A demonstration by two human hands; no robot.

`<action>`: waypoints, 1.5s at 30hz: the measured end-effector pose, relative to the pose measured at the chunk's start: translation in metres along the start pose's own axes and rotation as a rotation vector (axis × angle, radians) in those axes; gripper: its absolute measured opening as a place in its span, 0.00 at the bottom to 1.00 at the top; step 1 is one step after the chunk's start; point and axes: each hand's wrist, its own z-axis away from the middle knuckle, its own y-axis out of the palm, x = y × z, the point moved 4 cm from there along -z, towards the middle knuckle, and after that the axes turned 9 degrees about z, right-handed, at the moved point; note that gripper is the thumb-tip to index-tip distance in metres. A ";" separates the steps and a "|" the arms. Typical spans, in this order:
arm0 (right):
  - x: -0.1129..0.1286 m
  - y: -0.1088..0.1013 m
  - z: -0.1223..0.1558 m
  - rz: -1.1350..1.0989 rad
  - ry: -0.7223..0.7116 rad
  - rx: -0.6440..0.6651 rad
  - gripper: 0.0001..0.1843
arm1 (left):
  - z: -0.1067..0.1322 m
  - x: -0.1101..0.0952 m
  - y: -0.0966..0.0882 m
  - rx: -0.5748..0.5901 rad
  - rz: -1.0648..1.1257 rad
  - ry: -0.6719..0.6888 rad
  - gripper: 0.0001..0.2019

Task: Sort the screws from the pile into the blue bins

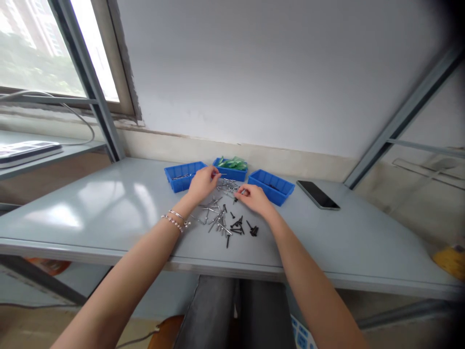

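A loose pile of silver nails and black screws [223, 220] lies on the grey table [109, 208] in front of me. My left hand [203, 183] is closed in a pinch on a thin silver nail that points right, just in front of the left blue tray [181, 175]. My right hand [254, 198] rests on the pile's far right side with its fingers curled around a small black screw. The middle blue tray [230, 169] holds green plastic pieces. The right blue tray [271, 186] sits just beyond my right hand.
A dark phone [318, 194] lies flat to the right of the trays. A wall runs close behind the trays, and a slanted metal frame bar [399, 121] rises at the right. A window and a shelf with a flat device [27, 151] are at the left.
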 end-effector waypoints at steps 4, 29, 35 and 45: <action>0.004 0.000 0.005 -0.003 -0.041 0.175 0.11 | -0.003 0.022 -0.026 -0.122 -0.180 -0.184 0.12; 0.015 0.005 0.014 0.036 -0.076 0.518 0.15 | 0.002 0.020 -0.022 -0.169 -0.309 -0.234 0.14; 0.022 0.004 0.021 0.071 -0.152 0.607 0.26 | 0.009 0.000 0.015 0.072 -0.196 -0.058 0.11; 0.024 0.012 0.021 0.160 -0.166 0.618 0.20 | 0.010 0.004 0.021 0.097 -0.163 -0.055 0.10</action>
